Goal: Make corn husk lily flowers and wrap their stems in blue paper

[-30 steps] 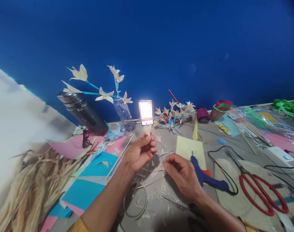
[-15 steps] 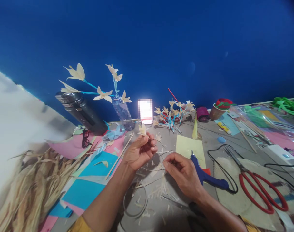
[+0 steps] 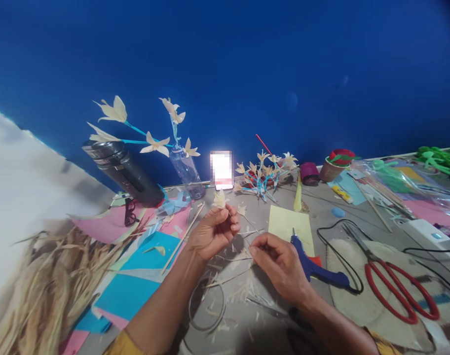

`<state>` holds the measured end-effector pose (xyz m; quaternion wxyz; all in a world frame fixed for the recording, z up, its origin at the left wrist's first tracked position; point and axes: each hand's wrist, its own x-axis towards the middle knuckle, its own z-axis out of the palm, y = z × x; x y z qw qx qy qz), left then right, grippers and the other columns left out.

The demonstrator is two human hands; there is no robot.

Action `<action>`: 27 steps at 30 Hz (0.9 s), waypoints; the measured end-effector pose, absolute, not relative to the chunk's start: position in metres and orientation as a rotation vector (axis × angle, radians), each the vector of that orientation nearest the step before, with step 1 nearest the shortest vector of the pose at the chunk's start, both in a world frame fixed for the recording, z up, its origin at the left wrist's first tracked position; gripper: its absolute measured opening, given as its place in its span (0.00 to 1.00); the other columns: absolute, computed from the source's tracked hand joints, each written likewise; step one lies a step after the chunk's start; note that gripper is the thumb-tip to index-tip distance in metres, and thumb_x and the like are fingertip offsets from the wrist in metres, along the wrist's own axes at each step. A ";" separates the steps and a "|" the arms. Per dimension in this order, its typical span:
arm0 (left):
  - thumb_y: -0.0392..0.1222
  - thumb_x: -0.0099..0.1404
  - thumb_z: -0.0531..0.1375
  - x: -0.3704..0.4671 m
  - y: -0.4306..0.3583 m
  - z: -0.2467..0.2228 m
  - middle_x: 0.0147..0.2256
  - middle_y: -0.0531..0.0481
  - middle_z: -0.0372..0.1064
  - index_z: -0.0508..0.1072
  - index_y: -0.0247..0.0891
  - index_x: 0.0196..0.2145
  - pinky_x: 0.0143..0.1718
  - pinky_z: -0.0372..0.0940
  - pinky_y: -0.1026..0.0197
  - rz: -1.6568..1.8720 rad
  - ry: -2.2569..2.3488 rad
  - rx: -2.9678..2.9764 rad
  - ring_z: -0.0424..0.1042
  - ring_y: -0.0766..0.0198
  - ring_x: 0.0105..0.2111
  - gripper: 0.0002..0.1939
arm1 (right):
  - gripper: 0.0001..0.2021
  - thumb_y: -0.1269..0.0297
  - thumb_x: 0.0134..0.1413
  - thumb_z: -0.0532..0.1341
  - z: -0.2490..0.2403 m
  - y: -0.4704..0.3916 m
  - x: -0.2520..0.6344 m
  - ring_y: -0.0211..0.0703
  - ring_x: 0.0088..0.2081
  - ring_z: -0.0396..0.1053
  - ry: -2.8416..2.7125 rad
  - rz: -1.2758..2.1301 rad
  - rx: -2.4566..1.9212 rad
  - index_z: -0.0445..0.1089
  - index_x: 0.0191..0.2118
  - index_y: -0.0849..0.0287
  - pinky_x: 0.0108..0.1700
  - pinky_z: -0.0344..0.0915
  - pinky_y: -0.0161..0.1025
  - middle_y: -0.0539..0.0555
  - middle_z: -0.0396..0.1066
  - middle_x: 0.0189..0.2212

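Between the thumb and fingers of my left hand (image 3: 214,231) is a small cream flower (image 3: 219,199), its petals pointing up. My right hand (image 3: 279,264) is to the right and slightly lower, thumb and forefinger pinched on a thin stem (image 3: 248,241) that runs up toward my left hand. Part of that stem is too fine to follow. A second cream flower (image 3: 242,210) on a stem lies on the table behind the gap between my hands. Loose wire (image 3: 206,329) is coiled below my left hand, with cream scraps around it.
At right lie a blue glue gun (image 3: 323,275), red-handled scissors (image 3: 395,288) and yellow paper (image 3: 289,224). Dried husks (image 3: 43,291) and blue paper (image 3: 131,296) are at left. Behind stand a dark flask (image 3: 131,172), a clear bottle (image 3: 188,172) with flowers, a lit phone (image 3: 222,170) and more flowers (image 3: 264,175).
The flower in my left hand has turned slightly, its petals now more upright. My right hand has hardly moved. The whole view has shifted a little.
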<state>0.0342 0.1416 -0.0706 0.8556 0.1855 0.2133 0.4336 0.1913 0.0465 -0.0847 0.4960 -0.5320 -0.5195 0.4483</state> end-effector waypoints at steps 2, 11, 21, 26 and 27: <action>0.30 0.45 0.75 0.034 0.142 -0.071 0.28 0.52 0.68 0.78 0.33 0.28 0.26 0.62 0.68 0.914 0.453 0.394 0.66 0.70 0.28 0.12 | 0.09 0.60 0.54 0.61 -0.085 0.046 0.191 0.33 0.21 0.56 -1.248 1.096 -1.292 0.70 0.27 0.60 0.23 0.54 0.31 0.47 0.63 0.20; 0.32 0.45 0.76 0.035 0.142 -0.071 0.27 0.51 0.68 0.78 0.32 0.27 0.26 0.63 0.67 0.925 0.472 0.452 0.66 0.70 0.27 0.12 | 0.09 0.60 0.52 0.62 -0.081 0.046 0.191 0.33 0.20 0.56 -1.230 1.089 -1.299 0.70 0.26 0.59 0.22 0.54 0.31 0.47 0.63 0.18; 0.33 0.44 0.76 0.037 0.142 -0.074 0.25 0.52 0.68 0.76 0.31 0.25 0.26 0.62 0.67 1.000 0.575 0.582 0.66 0.70 0.25 0.13 | 0.07 0.62 0.50 0.61 -0.085 0.045 0.190 0.33 0.19 0.56 -1.198 1.114 -1.332 0.69 0.26 0.59 0.21 0.53 0.31 0.47 0.63 0.18; 0.34 0.41 0.77 0.039 0.141 -0.072 0.23 0.53 0.68 0.75 0.31 0.23 0.25 0.63 0.67 0.982 0.590 0.548 0.66 0.71 0.23 0.15 | 0.08 0.62 0.50 0.62 -0.083 0.046 0.190 0.33 0.20 0.54 -1.193 1.099 -1.329 0.69 0.25 0.59 0.22 0.53 0.31 0.46 0.61 0.18; 0.34 0.41 0.77 0.040 0.140 -0.072 0.23 0.53 0.68 0.75 0.31 0.22 0.24 0.63 0.67 0.975 0.590 0.536 0.66 0.71 0.23 0.15 | 0.08 0.62 0.50 0.62 -0.083 0.047 0.189 0.33 0.20 0.54 -1.194 1.094 -1.328 0.68 0.24 0.59 0.22 0.54 0.32 0.46 0.61 0.17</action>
